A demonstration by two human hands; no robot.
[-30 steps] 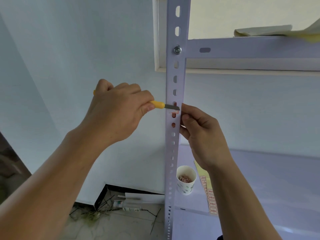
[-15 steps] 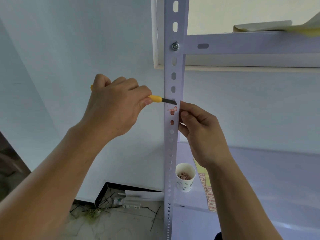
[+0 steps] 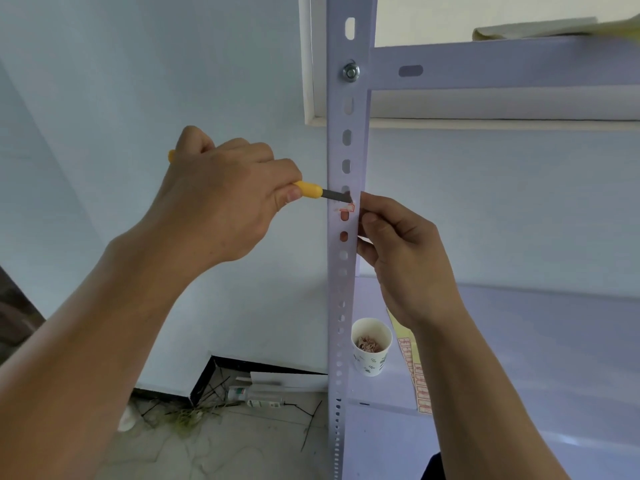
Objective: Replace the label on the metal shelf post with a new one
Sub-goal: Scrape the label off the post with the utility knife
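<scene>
A pale perforated metal shelf post [image 3: 343, 289] runs upright through the middle. A small remnant of a red-and-white label [image 3: 347, 208] clings to it at hand height. My left hand [image 3: 225, 199] grips a yellow-handled knife [image 3: 313, 190], and its dark blade tip touches the post right at the label's upper edge. My right hand [image 3: 401, 258] holds the post's right edge from behind, fingertips beside the label.
A paper cup [image 3: 371, 346] with scraps stands on the lower shelf [image 3: 519, 358], next to a yellow sheet of red labels [image 3: 414, 368]. An upper shelf beam [image 3: 502, 62] crosses above. Tubes and dry twigs [image 3: 256, 398] lie on the floor below left.
The view has shifted slightly. The blade stays at the label, which looks a little more peeled and curled at its top right. Both hands keep their grips.
</scene>
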